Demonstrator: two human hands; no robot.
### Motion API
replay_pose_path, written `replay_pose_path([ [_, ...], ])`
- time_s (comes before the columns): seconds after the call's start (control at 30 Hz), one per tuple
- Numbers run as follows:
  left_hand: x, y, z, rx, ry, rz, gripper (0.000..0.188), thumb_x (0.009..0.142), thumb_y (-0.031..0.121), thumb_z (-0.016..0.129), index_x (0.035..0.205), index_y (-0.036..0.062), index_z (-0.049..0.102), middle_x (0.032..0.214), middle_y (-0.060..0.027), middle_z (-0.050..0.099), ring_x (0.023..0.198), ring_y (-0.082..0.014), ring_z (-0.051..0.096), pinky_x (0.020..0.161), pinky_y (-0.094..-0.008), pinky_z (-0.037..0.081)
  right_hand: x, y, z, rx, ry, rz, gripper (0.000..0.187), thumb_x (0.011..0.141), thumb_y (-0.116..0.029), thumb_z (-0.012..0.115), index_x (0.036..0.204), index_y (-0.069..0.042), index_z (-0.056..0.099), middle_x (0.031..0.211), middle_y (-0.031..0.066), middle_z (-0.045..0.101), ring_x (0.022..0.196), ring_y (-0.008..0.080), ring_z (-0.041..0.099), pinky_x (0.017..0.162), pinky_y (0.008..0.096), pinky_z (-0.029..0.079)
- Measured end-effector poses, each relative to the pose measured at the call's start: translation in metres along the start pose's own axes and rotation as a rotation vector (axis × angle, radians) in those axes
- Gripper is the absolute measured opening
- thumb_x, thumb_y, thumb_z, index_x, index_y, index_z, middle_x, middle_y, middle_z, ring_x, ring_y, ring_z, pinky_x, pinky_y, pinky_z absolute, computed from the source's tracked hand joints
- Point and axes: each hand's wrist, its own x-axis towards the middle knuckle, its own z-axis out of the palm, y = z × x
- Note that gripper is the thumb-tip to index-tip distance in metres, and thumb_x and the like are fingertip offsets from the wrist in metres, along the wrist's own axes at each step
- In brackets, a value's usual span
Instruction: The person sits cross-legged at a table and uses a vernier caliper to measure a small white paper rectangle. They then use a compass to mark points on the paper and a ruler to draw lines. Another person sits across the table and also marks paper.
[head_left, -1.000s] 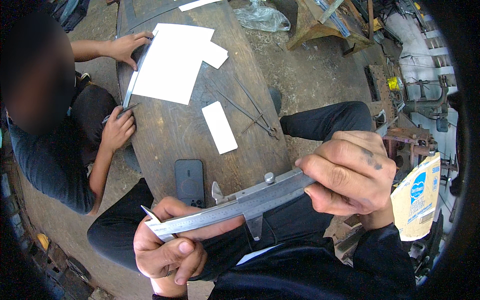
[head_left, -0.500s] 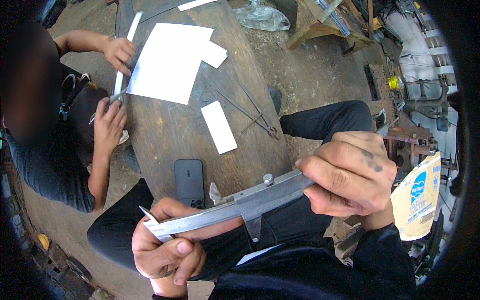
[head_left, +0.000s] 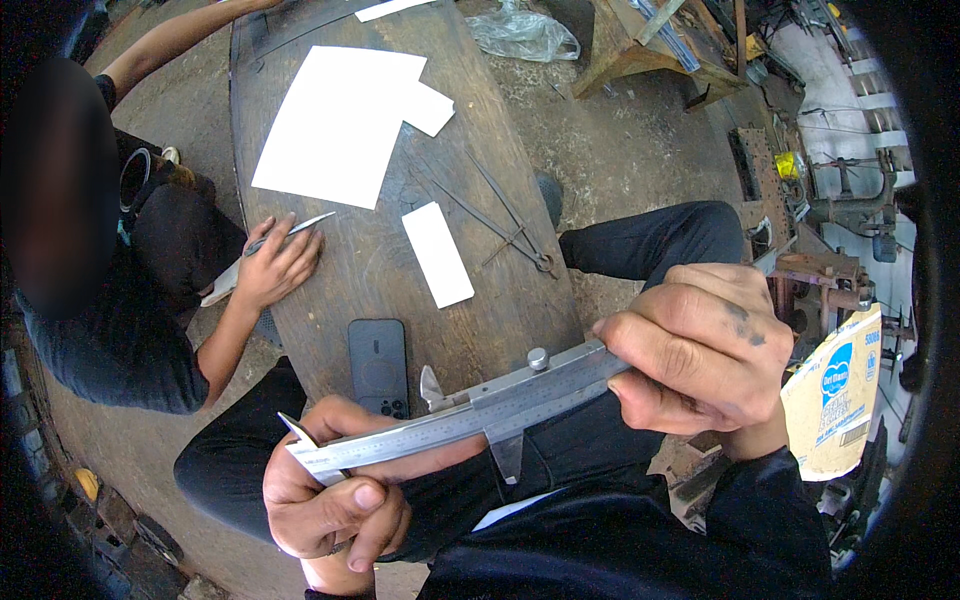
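A silver vernier caliper (head_left: 430, 438) spans the space above my lap, its jaws set apart. My left hand (head_left: 330, 500) grips its fixed-jaw end, thumb below and index finger stretched along behind the beam. Fingers and thumb of my right hand (head_left: 700, 350) pinch the other end, past the sliding jaw and its locking screw. Just beyond the caliper a dark phone (head_left: 378, 365) lies on the wooden table (head_left: 330, 270). Further off on the wood are a small white card (head_left: 437, 255) and a metal divider (head_left: 500, 215) with its legs spread.
A large white sheet (head_left: 340, 125) and a smaller white piece (head_left: 428, 108) lie farther up the table. At the left sits a co-worker, whose hand (head_left: 280, 262) rests on the table edge with scissors. A flattened carton (head_left: 835, 395) and a clamp (head_left: 860, 205) are at the right.
The co-worker's hand with the scissors has come onto the table edge, and the other arm now reaches to the far end. The white strip has left their hands' former place. My hands stay still.
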Motion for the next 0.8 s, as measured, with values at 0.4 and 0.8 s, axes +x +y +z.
replay_pose_path([
  [0.4, 0.025, -0.019, -0.012, 0.381, 0.073, -0.016, 0.064, 0.104, 0.032, 0.053, 0.137, -0.0216, 0.043, 0.122, -0.0404, 0.062, 0.109, -0.0409, 0.068, 0.098, -0.0464, 0.053, -0.014, 0.015, 0.018, 0.048, -0.045, 0.045, 0.030, 0.070, -0.012, 0.080, 0.096, 0.002, 0.073, 0.077, 0.0099, 0.065, 0.058, 0.0228, 0.063, 0.051, 0.0321, 0.048],
  [0.8, 0.032, -0.028, -0.018, 0.414, 0.049, -0.069, 0.058, 0.109, 0.029, 0.042, 0.139, -0.0214, 0.041, 0.127, -0.0399, 0.059, 0.119, -0.0449, 0.064, 0.106, -0.0497, 0.051, 0.009, 0.021, 0.032, 0.531, -0.259, 0.353, 0.013, 0.091, -0.009, 0.065, 0.101, -0.001, 0.062, 0.093, 0.0187, 0.067, 0.085, 0.0403, 0.066, 0.074, 0.0484, 0.051],
])
